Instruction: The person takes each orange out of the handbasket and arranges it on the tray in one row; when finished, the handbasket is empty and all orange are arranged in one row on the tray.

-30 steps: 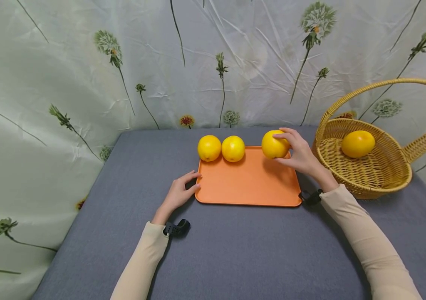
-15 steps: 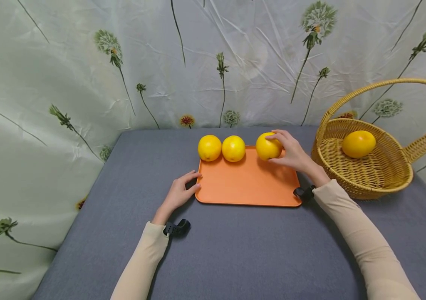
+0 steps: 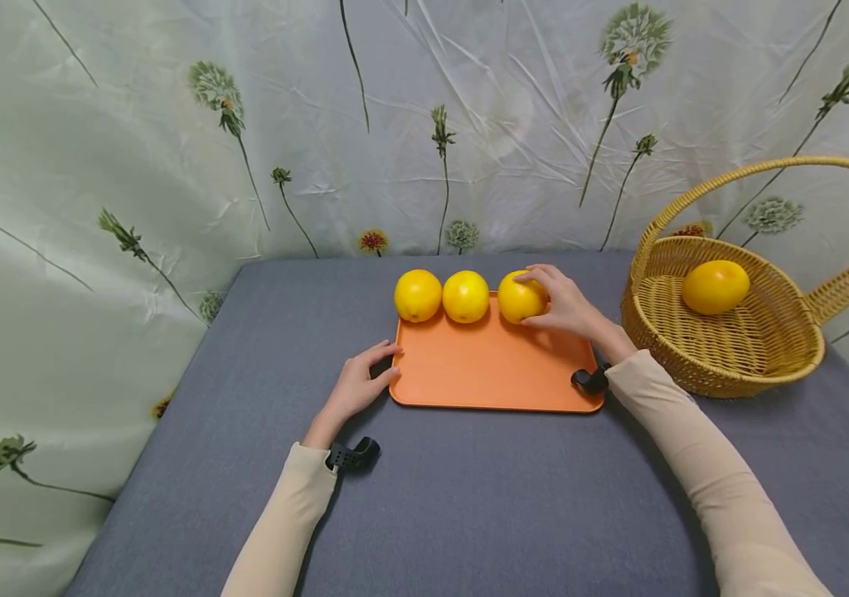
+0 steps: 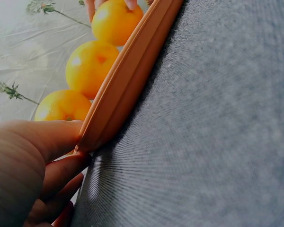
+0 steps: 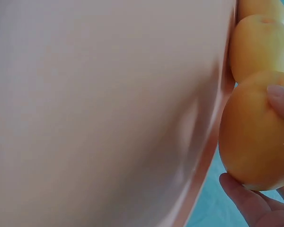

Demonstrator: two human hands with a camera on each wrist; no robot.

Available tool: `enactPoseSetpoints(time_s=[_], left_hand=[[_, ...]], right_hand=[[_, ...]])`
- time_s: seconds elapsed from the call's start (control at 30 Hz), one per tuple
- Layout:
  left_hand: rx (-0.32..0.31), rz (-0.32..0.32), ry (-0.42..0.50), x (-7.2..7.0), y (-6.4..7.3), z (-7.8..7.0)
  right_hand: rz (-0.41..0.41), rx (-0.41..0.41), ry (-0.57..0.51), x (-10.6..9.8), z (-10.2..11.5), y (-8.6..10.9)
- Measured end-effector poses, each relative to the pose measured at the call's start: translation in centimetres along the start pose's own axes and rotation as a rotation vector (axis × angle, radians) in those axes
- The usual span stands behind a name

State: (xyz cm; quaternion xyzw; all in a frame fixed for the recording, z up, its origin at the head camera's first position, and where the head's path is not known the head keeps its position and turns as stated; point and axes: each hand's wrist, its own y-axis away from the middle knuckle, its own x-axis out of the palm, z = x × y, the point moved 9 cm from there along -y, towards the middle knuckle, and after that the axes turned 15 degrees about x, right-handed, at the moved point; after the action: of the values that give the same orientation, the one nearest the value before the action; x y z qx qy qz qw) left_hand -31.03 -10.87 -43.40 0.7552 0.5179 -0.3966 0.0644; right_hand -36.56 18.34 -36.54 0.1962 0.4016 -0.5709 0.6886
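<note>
My right hand grips an orange between thumb and fingers at the back right of the orange tray. Two more oranges sit in a row along the tray's back edge: a middle orange and a left orange. A narrow gap separates the held orange from the middle one in the head view. At the tray's left side, my left hand holds the rim; the left wrist view shows its thumb against the rim and its fingers below, partly hidden.
A wicker basket with a tall handle stands right of the tray. One yellow-orange fruit lies inside it. Grey cloth covers the table, and a flower-printed curtain hangs behind it.
My right hand has carried its orange leftward and down along the tray's back edge, closer to the middle orange. The left hand and the tray have stayed in place.
</note>
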Motion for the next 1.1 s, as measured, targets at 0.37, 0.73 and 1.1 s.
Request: enactPoseSetpoints(time_s=[0.37,0.73,1.1], left_hand=[[-0.002,0.003,0.012,0.2,-0.2,-0.1],[0.001,0.004,0.012,0.2,-0.2,0.0],[0.014,0.001,0.017,0.1,0.0,0.1]], right_hand=[[0.137,0.126,-0.066,1.1,-1.6,-0.3],[0.212,0.175,-0.056,0.7,-1.4,-0.5],[0.175,0.111,-0.072,1.2,-0.4,-1.0]])
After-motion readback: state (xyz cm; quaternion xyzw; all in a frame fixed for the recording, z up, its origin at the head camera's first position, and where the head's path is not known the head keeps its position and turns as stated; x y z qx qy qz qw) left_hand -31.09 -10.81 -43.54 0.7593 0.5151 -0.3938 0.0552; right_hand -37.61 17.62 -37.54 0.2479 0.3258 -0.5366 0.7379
